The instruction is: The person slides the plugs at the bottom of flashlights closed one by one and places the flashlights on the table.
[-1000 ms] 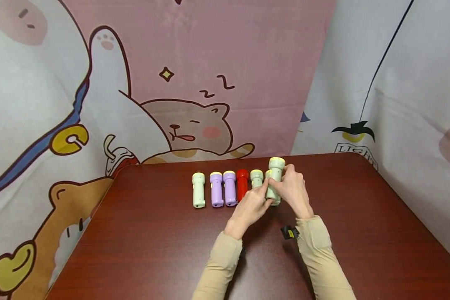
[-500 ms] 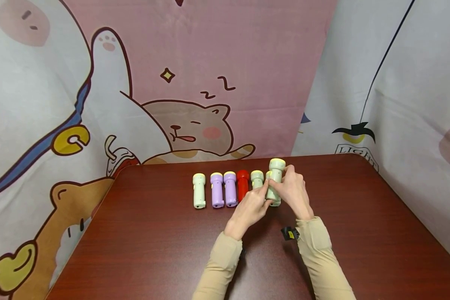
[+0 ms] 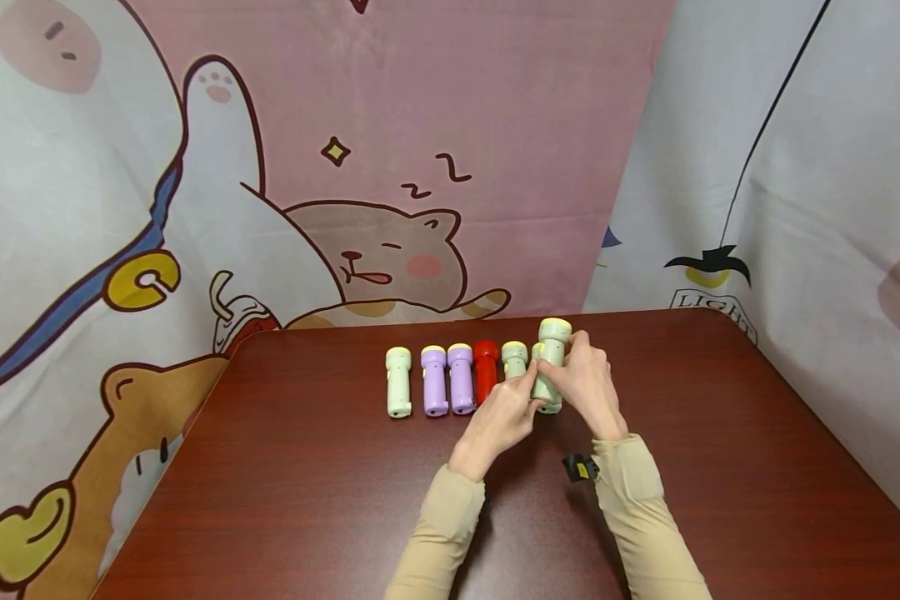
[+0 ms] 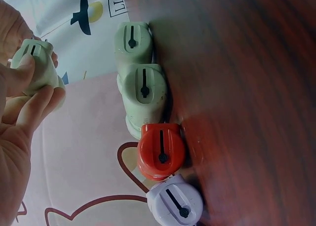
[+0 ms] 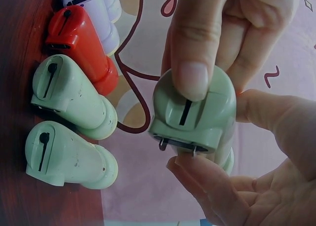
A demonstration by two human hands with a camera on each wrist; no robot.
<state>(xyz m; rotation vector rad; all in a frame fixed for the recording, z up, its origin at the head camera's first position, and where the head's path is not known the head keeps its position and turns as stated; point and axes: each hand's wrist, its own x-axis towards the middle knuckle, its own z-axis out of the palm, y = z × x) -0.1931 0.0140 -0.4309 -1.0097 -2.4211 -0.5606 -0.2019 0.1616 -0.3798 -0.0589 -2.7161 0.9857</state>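
A pale green flashlight [image 3: 553,350] is held up over the right end of a flashlight row, its yellow-rimmed head pointing away. My right hand [image 3: 587,385] grips its body from the right. From the other side my left hand [image 3: 499,418] pinches the rear end, its thumb [image 5: 193,80] lying on the black-slotted slider. Two metal prongs [image 5: 196,151] stick out of that end in the right wrist view. Below lie two more pale green flashlights [image 5: 74,90], partly hidden by the hands in the head view, and a red flashlight [image 3: 485,371].
Farther left in the row lie two purple flashlights [image 3: 434,382] and, at the end, a light green flashlight [image 3: 398,383]. They rest on a dark red-brown table [image 3: 307,500]. A cartoon-printed cloth [image 3: 540,150] hangs behind the table.
The head view has shifted very slightly. Both hands keep their hold on the green flashlight, and the row stays as it was.
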